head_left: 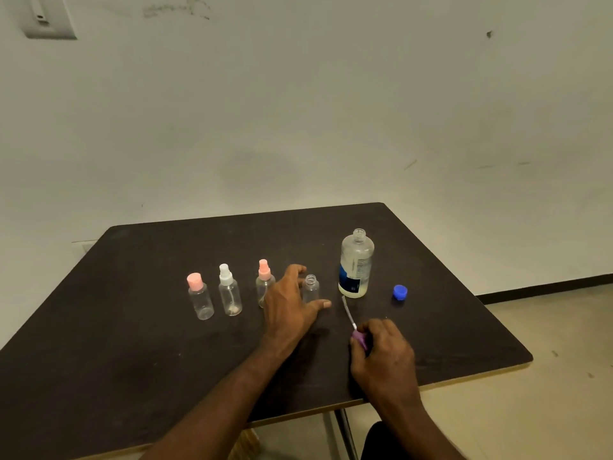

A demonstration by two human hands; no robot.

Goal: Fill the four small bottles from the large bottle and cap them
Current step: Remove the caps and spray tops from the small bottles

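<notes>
The large clear bottle [355, 264] stands uncapped with a little pale liquid at its bottom; its blue cap [400, 291] lies to its right. A row of small clear bottles stands on the dark table [132, 343]: one with a pink flat cap [200, 296], one with a white spray top [229, 291], one with a pink spray top [264, 280], and an uncapped one [310, 287]. My left hand [290, 302] is open, fingers curved around the uncapped bottle without clearly gripping it. My right hand [384, 355] holds a purple spray cap [360, 338] with its tube pointing away from me.
The table's front and right edges lie close to my right hand. A pale wall rises behind the table, and a tan floor shows to the right. A metal table leg [345, 433] stands below the front edge.
</notes>
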